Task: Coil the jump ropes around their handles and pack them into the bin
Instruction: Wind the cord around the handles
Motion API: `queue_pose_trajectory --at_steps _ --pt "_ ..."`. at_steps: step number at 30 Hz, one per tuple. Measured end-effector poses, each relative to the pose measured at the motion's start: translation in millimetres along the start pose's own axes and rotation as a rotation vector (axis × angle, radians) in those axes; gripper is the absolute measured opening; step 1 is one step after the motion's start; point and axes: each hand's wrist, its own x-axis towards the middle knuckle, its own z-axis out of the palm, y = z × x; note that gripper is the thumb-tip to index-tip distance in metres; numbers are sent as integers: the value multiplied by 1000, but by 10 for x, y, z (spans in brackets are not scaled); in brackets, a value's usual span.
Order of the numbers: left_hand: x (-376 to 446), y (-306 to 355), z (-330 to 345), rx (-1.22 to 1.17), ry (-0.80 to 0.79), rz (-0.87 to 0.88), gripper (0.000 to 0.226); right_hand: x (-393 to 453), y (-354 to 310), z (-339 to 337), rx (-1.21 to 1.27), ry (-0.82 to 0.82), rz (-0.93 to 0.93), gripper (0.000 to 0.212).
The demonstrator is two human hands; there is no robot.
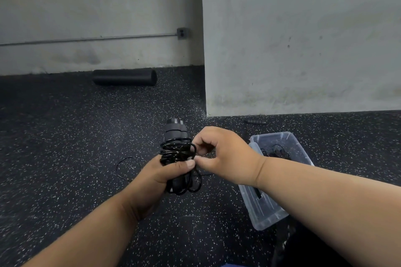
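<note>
With the left hand (167, 171) clamped round the handles (175, 134) and the right hand (219, 154) pinching the rope (175, 151) at the coil, beside the bin (290, 136), a slipped pinch could have let the loose loops (193, 184) spring off and unwind onto the floor (65, 136).

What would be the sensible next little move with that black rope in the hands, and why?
Probably another wrap: the right hand should carry the cord it pinches around the handles once more. The left hand grips the bundle upright, but loose rope lies on the floor, so coiling looks unfinished and the clear bin must wait.
</note>
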Motion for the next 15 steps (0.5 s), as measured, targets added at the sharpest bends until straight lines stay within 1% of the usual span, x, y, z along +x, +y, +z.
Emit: queue_pose_trajectory --at_steps 2,4,5,8,10,12,14,15 --pt "-11 -15 14 -23 -23 1 40 1 -15 -1 -27 -2 -37 15" --pt "-27 -19 22 -66 -36 -20 43 11 -27 -3 16 0 -31 12" --pt "-33 -27 18 -82 -37 -28 44 21 -35 -3 76 -3 5 13" --pt "-33 -26 -7 -90 -36 -45 50 49 -65 -21 330 -53 197 13" --pt "-19 -41 -31 -89 -43 -47 58 56 -71 -23 406 -81 266 11" --pt "-20 -39 -31 -90 -58 -52 65 60 -67 -24 439 -82 299 8" --pt "-28 -33 -23 -96 -52 -63 62 66 -83 -36 416 -65 304 8" --pt "-37 -27 -12 -101 -47 -70 59 65 -97 -41 364 -50 283 10"
